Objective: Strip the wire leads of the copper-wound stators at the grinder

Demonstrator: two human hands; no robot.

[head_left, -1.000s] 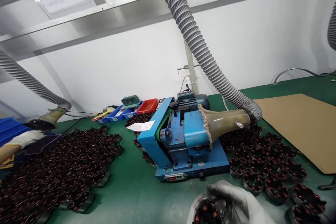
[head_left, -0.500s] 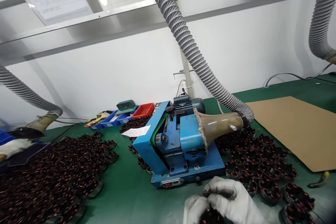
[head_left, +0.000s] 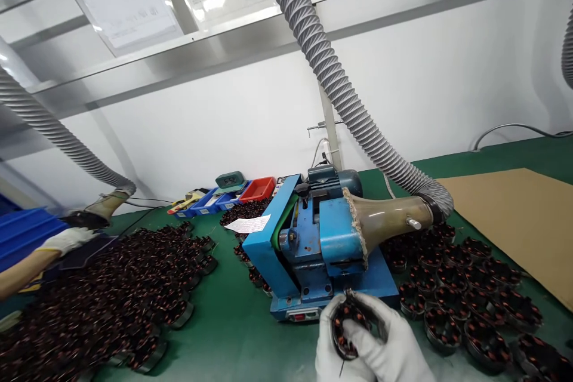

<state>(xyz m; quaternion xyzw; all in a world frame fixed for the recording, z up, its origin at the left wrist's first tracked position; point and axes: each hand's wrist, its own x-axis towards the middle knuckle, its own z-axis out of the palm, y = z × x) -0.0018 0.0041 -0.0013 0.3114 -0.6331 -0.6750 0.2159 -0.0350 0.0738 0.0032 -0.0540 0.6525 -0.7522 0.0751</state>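
Note:
Both my hands wear white gloves and are together at the lower right, just in front of the blue belt grinding machine [head_left: 290, 250]. Between them is a black ring-shaped motor stator [head_left: 342, 325] with copper windings, tilted so that its open face shows. My left hand [head_left: 329, 346] wraps around its left and lower side. My right hand [head_left: 396, 340] grips it from the right, with a finger across the opening. A thin wire end sticks out below the ring. Dark fingertips meet at its top edge.
Many stators [head_left: 452, 304] stand right of the machine, and a large heap [head_left: 111, 292] lies left. A ribbed suction hose [head_left: 340, 89] joins the machine's hood. Cardboard [head_left: 514, 215] lies at right. Small bins [head_left: 257, 189] stand behind. Another person's gloved hand [head_left: 67, 242] is at far left.
My hands have come up with the stator, whose open face now shows more fully. The view has shifted left, bringing in more of the other person's arm and a blue crate.

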